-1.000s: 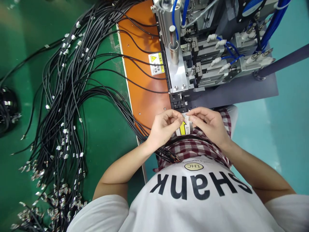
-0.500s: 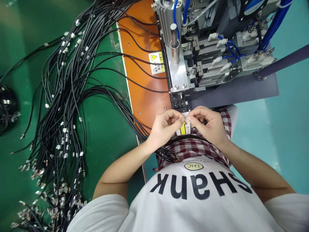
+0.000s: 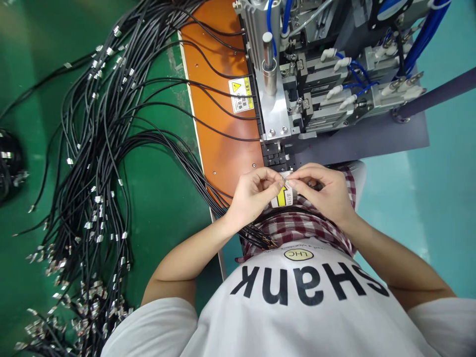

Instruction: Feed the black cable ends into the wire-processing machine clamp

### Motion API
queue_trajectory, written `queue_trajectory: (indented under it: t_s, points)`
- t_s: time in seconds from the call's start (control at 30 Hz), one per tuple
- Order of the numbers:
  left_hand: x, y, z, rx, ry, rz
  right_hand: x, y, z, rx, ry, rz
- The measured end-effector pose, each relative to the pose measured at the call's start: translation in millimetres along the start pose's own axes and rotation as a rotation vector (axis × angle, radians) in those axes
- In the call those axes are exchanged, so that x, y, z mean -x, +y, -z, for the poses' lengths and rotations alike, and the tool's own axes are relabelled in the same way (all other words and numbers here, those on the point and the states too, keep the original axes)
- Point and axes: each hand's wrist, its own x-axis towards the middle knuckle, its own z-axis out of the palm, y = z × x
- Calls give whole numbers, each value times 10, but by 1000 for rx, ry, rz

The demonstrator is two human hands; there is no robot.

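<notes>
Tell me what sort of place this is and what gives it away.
Most likely a factory workshop or assembly line: a machine with blue air tubes stands beside an orange plate bearing a warning label, and a mass of black cables with metal ends spreads over the green surface.

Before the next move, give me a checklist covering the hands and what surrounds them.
1. Left hand and right hand brought close together: ok.
2. Piece at the fingertips identified: cannot tell, too small.
3. Hands apart from the metal column: ok.
4. Arrow label uncovered: not ok, fingers hide part of it.
5. Warning label unobstructed: not ok, a black cable crosses it.
6. Cable bundle away from the left arm: not ok, it passes beneath.
</notes>
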Motion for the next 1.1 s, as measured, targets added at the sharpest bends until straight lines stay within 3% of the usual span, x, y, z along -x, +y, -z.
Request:
queue_trajectory:
  t_s: [0.2, 0.4, 0.53, 0.7, 0.83, 1.1]
  points:
    - [3, -17, 2, -86, -12, -56, -25, 19, -17, -30, -57, -109]
    - [7, -110, 32, -449, 50, -304, -2, 90, -60, -70, -79, -158]
    - [2, -74, 77, -640, 7, -432, -9, 120, -30, -42, -59, -151]
    - [-180, 2, 192, -817, 65, -512, -251, 248, 22, -144, -5, -240]
    - [-389, -60, 255, -928, 104, -586, -465, 440, -21, -205, 19, -280]
    - [-496, -220, 305, -996, 88, -619, -541, 572, -48, -215, 30, -310]
